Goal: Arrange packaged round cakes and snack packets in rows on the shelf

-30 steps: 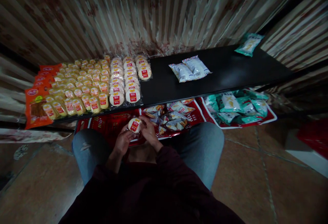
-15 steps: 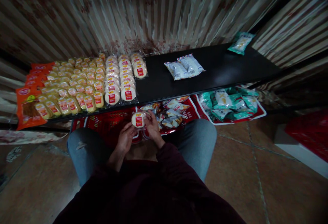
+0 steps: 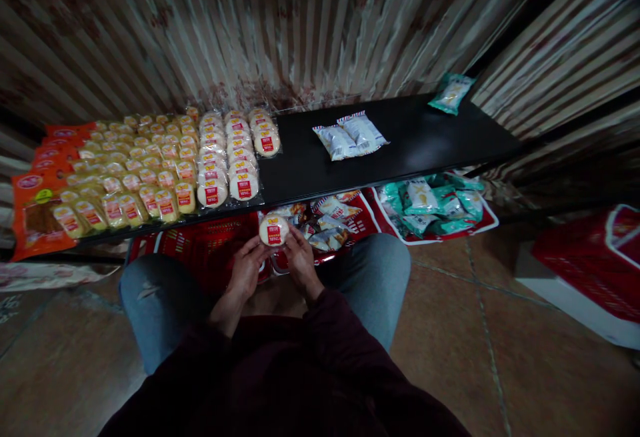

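A round, pale packaged cake (image 3: 273, 230) with a red label and clear wrapper is held up between my two hands, its label facing me. My left hand (image 3: 246, 265) is closed on its left edge. On the opposite edge, the fingers of my right hand (image 3: 301, 260) grip the wrapper. Rows of matching round cakes (image 3: 243, 185) stand on the black shelf (image 3: 295, 173) just beyond my hands. To their left are many yellow wrapped cakes (image 3: 167, 203), then orange packets (image 3: 37, 207) at the shelf's end.
Two white packets (image 3: 350, 137) lie mid-shelf, and a green packet (image 3: 451, 93) rests at the right end. Below the shelf are a red basket (image 3: 367, 217) of brown-and-white packets and a basket of green packets (image 3: 423, 197). Another red basket (image 3: 590, 250) stands on the floor at right.
The held cake has turned to face me more squarely and come slightly up. My right hand has shifted lower on its edge. The whole view has swung a little to the right.
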